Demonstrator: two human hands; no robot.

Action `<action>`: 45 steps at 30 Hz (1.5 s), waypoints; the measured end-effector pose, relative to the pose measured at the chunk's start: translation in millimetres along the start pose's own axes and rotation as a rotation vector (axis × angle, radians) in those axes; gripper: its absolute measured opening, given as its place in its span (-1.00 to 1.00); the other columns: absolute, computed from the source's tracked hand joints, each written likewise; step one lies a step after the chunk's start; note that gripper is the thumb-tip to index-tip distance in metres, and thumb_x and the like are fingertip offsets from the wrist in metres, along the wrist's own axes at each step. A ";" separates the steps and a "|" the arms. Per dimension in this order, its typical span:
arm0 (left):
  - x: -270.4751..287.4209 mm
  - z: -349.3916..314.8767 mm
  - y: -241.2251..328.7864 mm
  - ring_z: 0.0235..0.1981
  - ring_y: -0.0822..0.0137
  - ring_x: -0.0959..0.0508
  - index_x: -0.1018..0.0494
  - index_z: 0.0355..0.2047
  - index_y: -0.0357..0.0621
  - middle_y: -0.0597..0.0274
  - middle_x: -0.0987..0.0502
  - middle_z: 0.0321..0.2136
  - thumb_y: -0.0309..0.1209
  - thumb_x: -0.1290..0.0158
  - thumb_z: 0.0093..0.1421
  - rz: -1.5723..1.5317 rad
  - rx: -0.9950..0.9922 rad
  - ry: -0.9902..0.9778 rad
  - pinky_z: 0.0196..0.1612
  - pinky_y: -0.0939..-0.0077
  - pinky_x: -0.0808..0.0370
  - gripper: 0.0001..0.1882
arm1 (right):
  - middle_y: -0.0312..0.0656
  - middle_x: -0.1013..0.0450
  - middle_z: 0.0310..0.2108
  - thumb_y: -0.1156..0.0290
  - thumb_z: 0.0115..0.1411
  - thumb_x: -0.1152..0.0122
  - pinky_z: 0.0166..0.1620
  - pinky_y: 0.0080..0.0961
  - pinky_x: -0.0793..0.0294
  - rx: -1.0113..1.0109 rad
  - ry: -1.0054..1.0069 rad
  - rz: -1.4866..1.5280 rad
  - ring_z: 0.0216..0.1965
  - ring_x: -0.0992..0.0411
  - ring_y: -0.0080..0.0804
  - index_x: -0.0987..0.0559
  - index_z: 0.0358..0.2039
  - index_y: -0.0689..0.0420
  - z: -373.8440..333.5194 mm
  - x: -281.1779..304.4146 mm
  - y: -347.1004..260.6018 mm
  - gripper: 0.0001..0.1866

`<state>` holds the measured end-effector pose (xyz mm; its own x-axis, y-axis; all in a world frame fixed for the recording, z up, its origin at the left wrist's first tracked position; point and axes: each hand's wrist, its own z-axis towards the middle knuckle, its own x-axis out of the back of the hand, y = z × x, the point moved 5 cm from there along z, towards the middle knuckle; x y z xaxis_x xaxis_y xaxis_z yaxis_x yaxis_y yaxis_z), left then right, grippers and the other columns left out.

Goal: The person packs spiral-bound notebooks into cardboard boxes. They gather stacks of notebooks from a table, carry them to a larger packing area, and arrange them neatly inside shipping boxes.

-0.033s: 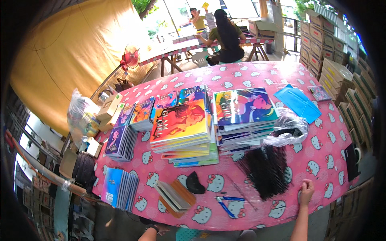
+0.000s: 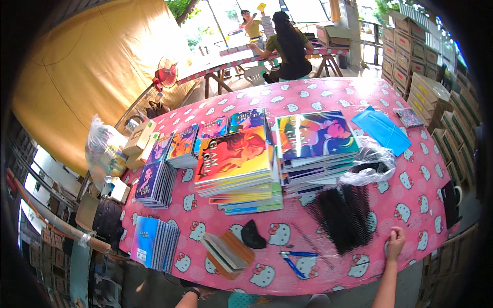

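My right hand (image 2: pixel 395 244) rests on the pink patterned tablecloth near the right front edge, its fingers curled in. Whatever may lie under those fingers is too small to name. To its left lies a bundle of black spiral binding coils (image 2: pixel 345 218), with a couple of loose coils beside it. At the lower edge, my left hand (image 2: pixel 206 292) hangs in shadow by the table's front edge, a dark band on its wrist; its fingers are unclear. Blue-handled pliers (image 2: pixel 298 262), a black curved piece (image 2: pixel 253 234) and a small notepad on a brown board (image 2: pixel 228 252) lie between the hands.
Stacks of orange-covered sheets (image 2: pixel 236 159) and purple-covered sheets (image 2: pixel 318 136) stand mid-table. Spiral notebooks (image 2: pixel 155 244) are piled at left. A plastic bag (image 2: pixel 372 164) and blue sheets (image 2: pixel 381 131) lie right. Two people sit at a far table; cartons (image 2: pixel 405 51) rise behind.
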<state>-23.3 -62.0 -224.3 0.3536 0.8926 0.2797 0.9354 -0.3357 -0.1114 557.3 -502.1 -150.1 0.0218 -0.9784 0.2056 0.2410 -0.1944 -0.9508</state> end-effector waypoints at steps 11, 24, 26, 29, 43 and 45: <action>58.9 -36.0 -10.3 0.08 0.25 -0.28 -0.33 0.00 -0.24 0.09 -0.39 -0.04 -0.12 0.03 0.15 -0.118 -0.725 -0.571 0.13 0.37 -0.16 -0.48 | -0.20 -0.02 0.24 0.10 0.21 0.14 0.22 -0.13 0.09 -0.133 0.038 -1.202 0.25 0.05 -0.20 -0.20 0.17 0.01 -45.1 -20.2 -9.4 -0.46; 101.0 -82.3 2.8 -0.13 0.05 -0.27 -0.39 -0.38 -0.14 0.05 -0.32 -0.24 -0.21 -0.21 -0.14 -0.143 -1.056 1.314 -0.07 0.17 -0.17 -0.63 | -0.25 0.04 0.27 -0.01 0.24 0.30 0.26 -0.21 0.15 -0.262 0.104 -1.277 0.28 0.11 -0.29 -0.12 0.22 -0.05 -76.6 -21.3 -29.1 -0.42; 98.9 -87.2 3.6 -0.13 0.06 -0.27 -0.39 -0.37 -0.15 0.05 -0.32 -0.25 -0.20 -0.22 -0.15 -0.133 -1.082 1.319 -0.07 0.18 -0.17 -0.61 | -0.24 0.04 0.27 -0.01 0.23 0.30 0.25 -0.21 0.15 -0.260 0.114 -1.277 0.28 0.11 -0.28 -0.12 0.21 -0.04 -79.6 -17.7 -32.7 -0.42; 97.9 -89.2 1.7 -0.14 0.06 -0.30 -0.41 -0.39 -0.15 0.05 -0.34 -0.27 -0.22 -0.21 -0.15 -0.143 -1.079 1.363 -0.08 0.21 -0.19 -0.63 | -0.24 0.06 0.27 -0.02 0.23 0.30 0.25 -0.21 0.15 -0.281 0.102 -1.264 0.29 0.13 -0.28 -0.13 0.21 -0.05 -88.8 -21.6 -32.1 -0.42; 95.0 -75.2 -13.8 -0.18 0.15 -0.36 -0.46 -0.46 -0.08 0.18 -0.40 -0.32 -0.33 -0.20 -0.16 -0.281 -1.005 1.487 -0.12 0.26 -0.24 -0.77 | -0.29 -0.46 -0.48 0.49 -0.16 -0.25 -0.39 -0.55 -0.40 0.854 -0.750 0.226 -0.45 -0.43 -0.42 -0.51 -0.58 0.11 -225.8 -159.9 -393.9 -0.92; 96.5 -67.5 -8.6 -0.21 0.17 -0.37 -0.46 -0.48 -0.06 0.21 -0.41 -0.33 -0.35 -0.18 -0.14 -0.382 -0.954 1.502 -0.13 0.25 -0.25 -0.82 | -0.19 -0.36 -0.68 0.44 -0.03 -0.04 -0.52 -0.48 -0.36 0.526 -0.873 1.016 -0.60 -0.38 -0.33 -0.35 -0.78 0.13 -279.5 -145.2 -438.0 -0.77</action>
<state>3.1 6.7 -132.1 -0.6573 0.1358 0.7413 0.4486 -0.7199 0.5297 177.4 -294.5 171.8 0.9286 -0.2831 -0.2399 0.0805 0.7848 -0.6145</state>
